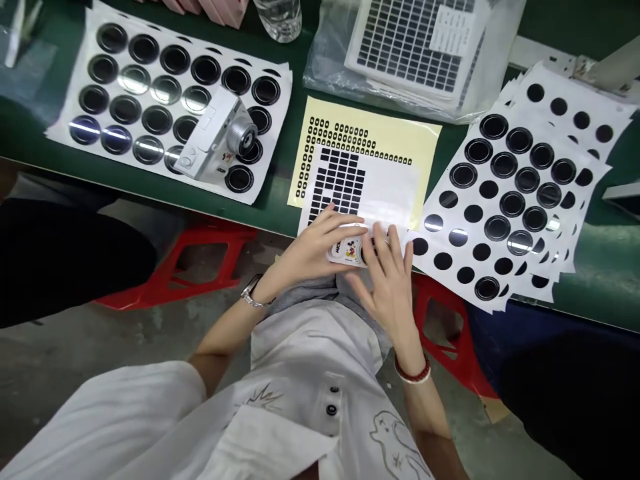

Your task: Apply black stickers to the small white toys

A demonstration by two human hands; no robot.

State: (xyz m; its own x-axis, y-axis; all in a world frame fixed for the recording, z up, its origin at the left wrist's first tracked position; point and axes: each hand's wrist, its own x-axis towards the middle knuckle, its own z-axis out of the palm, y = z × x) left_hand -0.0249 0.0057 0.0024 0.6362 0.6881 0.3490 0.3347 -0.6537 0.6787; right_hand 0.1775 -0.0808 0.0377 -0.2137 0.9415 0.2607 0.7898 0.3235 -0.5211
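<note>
My left hand (320,245) is closed around the left end of a small white toy camera (337,251) with a cartoon mouse print, held at the table's front edge. Over its right part lies my right hand (387,283), fingers stretched and spread, thumb apart; they hide much of the front. Just beyond the hands, a white sheet of small black rectangular stickers (343,177) overlaps a yellow sheet of small black stickers (425,143). Another white camera (215,137) with a silver lens rests on a sheet of round black stickers (157,120) to the left.
Fanned sheets of round black stickers (500,200) spread at the right. Behind, a plastic bag (325,73) holds more sticker sheets. A clear cup (281,20) and pink boxes (220,8) stand at the back of the green table (280,217). Red stools (200,260) are below.
</note>
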